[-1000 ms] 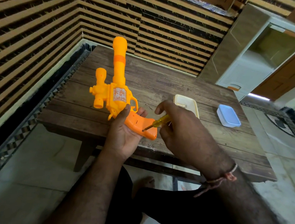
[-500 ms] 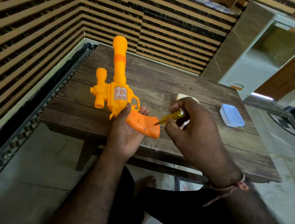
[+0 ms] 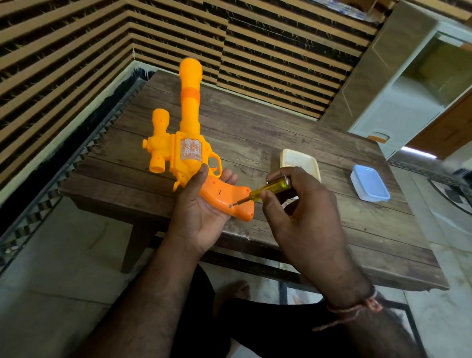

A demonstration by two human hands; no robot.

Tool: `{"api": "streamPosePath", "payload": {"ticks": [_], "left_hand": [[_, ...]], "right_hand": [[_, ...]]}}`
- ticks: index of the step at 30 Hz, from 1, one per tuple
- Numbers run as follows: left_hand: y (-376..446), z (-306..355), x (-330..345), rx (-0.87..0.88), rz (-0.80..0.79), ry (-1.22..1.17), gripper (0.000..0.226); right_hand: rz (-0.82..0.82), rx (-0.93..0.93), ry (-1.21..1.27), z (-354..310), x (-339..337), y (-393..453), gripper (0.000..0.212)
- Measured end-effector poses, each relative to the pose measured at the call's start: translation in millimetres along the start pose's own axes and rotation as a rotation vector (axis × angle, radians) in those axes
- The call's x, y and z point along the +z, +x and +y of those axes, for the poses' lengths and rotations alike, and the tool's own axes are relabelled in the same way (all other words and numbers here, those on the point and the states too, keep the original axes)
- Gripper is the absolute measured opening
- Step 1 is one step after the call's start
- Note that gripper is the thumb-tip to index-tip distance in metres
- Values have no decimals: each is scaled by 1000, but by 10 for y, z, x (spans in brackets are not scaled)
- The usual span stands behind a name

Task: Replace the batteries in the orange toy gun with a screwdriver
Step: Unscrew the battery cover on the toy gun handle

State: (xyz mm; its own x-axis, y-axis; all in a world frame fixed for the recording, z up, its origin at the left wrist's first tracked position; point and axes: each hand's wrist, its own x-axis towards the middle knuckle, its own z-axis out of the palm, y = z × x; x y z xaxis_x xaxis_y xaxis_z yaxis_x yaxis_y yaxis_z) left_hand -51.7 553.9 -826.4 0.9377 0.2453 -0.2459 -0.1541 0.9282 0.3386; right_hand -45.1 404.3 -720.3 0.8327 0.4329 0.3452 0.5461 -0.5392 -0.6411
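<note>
The left hand (image 3: pixel 201 212) holds the orange toy gun (image 3: pixel 187 152) from below by its handle, above the near edge of the bench (image 3: pixel 261 124), with the barrel pointing away from the person. The right hand (image 3: pixel 300 212) pinches the screwdriver (image 3: pixel 267 191); its long axis slopes down and to the left, and the tip sits at the small screw (image 3: pixel 229 205) on the handle's cover. So the right hand's grip is nearer to the screw and seems lined up for turning it.

A low wooden table (image 3: pixel 303 133) of dark planks stands in a corner. The walls (image 3: pixel 72 24) behind it carry brown and dark horizontal stripes. The floor (image 3: pixel 53 263) has pale tiles with a patterned border. A white cabinet (image 3: pixel 405 87) stands at the right.
</note>
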Motion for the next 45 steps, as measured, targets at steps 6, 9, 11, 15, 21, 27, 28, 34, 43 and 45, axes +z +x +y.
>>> {"api": "streamPosePath", "payload": {"ticks": [6,9,11,15,21,27,28,34,43,45], "left_hand": [[2,7,-2,9,-12,7,110],[0,13,-3,10,-12,15,119],[8,14,-12,13,-6,16,123],[17,9,-15,10,2,1,125],[10,4,-12,11,-8,-5,124],[16,3,-17,1,-13,10,122],[23,3,-21,0,-6,10,122],[11,-12,-24,6,-19,8,117],[40,0,-50,5,-12,13,118],[43,9,-44,7,1,-4,120]], "right_hand": [[9,3,2,-19,7,8,14],[2,6,-8,-25,7,9,14],[-6,5,-13,-28,16,5,14],[1,-5,-26,-32,27,8,13],[1,-2,-51,-52,18,26,14],[-29,6,-90,-50,20,21,15],[-47,9,-111,-47,18,29,16],[-197,-7,-162,-114,-33,96,24],[-281,-42,-281,-196,-58,115,25],[-306,-12,-289,-197,-87,122,28]]}}
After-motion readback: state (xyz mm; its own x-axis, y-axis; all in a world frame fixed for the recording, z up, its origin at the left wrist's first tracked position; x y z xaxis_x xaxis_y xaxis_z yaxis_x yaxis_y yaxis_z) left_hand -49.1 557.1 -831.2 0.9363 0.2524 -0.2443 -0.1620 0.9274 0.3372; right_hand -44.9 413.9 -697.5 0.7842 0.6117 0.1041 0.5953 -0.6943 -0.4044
